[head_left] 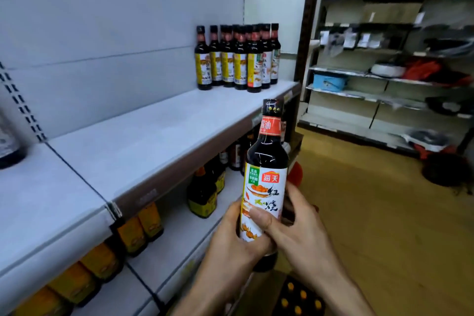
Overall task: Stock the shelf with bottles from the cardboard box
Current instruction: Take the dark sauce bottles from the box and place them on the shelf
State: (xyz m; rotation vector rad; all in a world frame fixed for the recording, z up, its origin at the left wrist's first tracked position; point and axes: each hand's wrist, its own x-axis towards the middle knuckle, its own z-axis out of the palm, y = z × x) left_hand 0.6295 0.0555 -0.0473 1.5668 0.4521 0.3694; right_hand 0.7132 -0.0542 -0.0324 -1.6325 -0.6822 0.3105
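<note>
A dark soy sauce bottle (265, 167) with a white picture label and red neck band stands upright in front of me, just off the shelf's front edge. My left hand (232, 233) grips its lower part from the left. My right hand (295, 228) holds it from the right, thumb across the label. Several matching bottles (237, 59) stand grouped at the far right end of the white shelf (143, 141). The cardboard box (297, 297) lies below my arms, with several yellow bottle caps showing inside.
A lower shelf (179, 236) carries dark bottles with yellow labels. Another dark bottle (7, 146) stands at the far left edge. Across the wooden floor (384, 226), metal racks (384, 79) hold boxes and goods.
</note>
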